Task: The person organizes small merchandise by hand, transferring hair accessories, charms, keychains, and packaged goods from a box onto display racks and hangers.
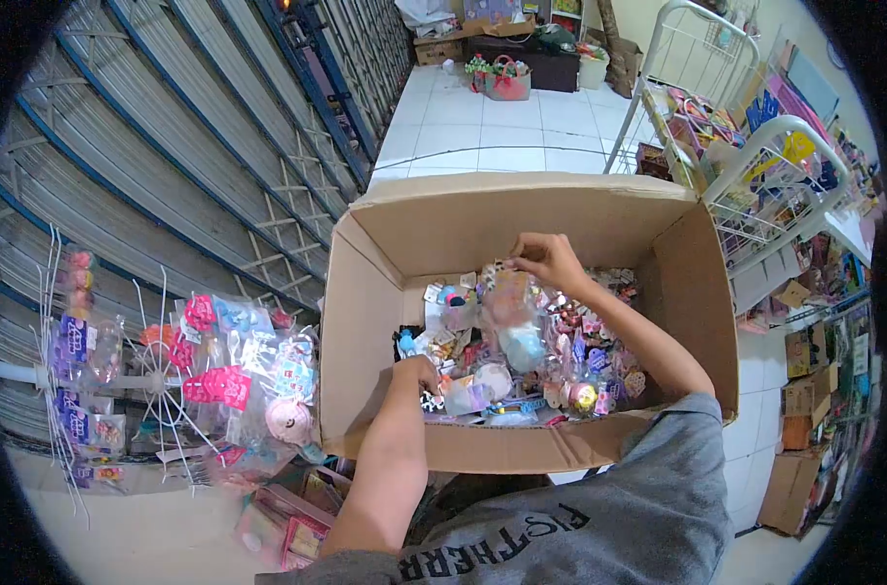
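A large cardboard box (521,448) stands open before me, with many small packaged trinkets and toys in it. My right hand (551,261) is closed in a pinch on the top of a clear plastic packet (512,302), held up over the pile. Something tan shows in the packet, and a light blue round item (523,346) appears in or just behind its lower part. Down at the near left of the pile, my left hand (419,373) has its fingers curled among the items, by a black-and-white patterned piece (431,401). What those fingers grip is hidden.
To the left, a white wire display rack (156,382) carries hanging packets, close to the box. A folding metal gate (200,127) runs behind it. On the right stand white wire racks (770,185) of goods and smaller cartons (794,487). Bags sit on the tiled floor (453,122) beyond.
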Demonstrator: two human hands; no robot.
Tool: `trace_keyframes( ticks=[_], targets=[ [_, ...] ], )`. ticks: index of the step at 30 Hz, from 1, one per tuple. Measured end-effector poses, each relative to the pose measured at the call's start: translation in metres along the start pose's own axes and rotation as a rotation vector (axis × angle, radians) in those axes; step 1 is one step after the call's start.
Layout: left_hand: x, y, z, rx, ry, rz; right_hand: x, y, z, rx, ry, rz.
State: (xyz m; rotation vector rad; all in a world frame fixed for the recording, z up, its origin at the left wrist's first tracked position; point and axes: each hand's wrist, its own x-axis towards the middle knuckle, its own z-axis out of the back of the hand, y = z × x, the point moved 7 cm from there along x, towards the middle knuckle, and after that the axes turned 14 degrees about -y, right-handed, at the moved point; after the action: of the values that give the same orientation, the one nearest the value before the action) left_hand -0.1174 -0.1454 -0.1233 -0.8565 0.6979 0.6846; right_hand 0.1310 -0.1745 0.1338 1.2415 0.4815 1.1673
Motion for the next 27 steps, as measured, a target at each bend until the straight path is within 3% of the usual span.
trace_keyframes(
  ticks=[1,2,4,9,11,15,17,24,26,27],
  targets=[
    [-0.018,-0.008,0.011,-0.156,-0.019,0.125,0.003,0.01,0.007,-0.088,-0.015,-0.005],
    [-0.026,-0.014,0.018,-0.155,-0.025,0.121,0.006,0.021,0.011,-0.091,-0.017,0.001],
    [-0.04,-0.016,0.034,-0.223,-0.057,0.224,0.014,0.043,0.025,0.136,-0.128,0.018],
    [-0.07,-0.061,0.097,0.084,-0.079,0.141,0.03,0.099,0.047,0.147,-0.145,0.057],
    [-0.09,-0.087,0.137,0.331,-0.391,0.053,0.034,0.115,0.05,0.163,-0.145,0.074],
    [-0.157,-0.132,0.177,0.352,-0.665,0.013,0.032,0.157,0.045,0.216,-0.101,0.115],
    [-0.206,-0.153,0.2,0.394,-1.007,-0.107,0.027,0.183,0.038,0.262,-0.07,0.148],
    [-0.325,-0.167,0.226,0.196,-1.32,-0.294,0.02,0.234,0.021,0.286,-0.017,0.327],
    [-0.356,-0.172,0.228,0.017,-1.354,-0.524,0.022,0.25,0.02,0.273,-0.023,0.374],
    [-0.375,-0.175,0.226,0.0,-1.401,-0.541,0.024,0.258,0.02,0.28,-0.036,0.396]
  ],
)
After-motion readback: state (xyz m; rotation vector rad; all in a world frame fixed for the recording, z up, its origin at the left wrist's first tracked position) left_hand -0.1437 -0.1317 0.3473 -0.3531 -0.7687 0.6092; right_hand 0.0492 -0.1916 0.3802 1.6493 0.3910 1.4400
